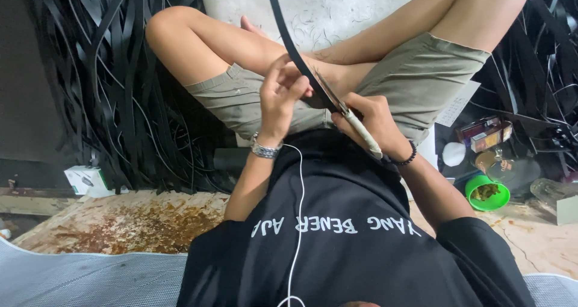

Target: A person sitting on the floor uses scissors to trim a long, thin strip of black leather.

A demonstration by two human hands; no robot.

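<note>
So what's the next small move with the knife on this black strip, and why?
Probably draw the knife a little further along the black strip. The right hand has the blade against it, and the left hand pinches it taut just ahead.

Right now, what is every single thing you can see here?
Strip: one, black, long, running up from the hands.
Knife: one, pale handle, in the right hand, blade on the strip.
Strip piles: many, black, on both sides.
Cup: one, green, on the floor at the right.
Small boxes: a few, reddish, right side.
Box: one, white and green, left side.
Cable: one, white, down the black shirt.
Left hand: one, pinching the strip, silver watch.
Right hand: one, bead bracelet.
</note>
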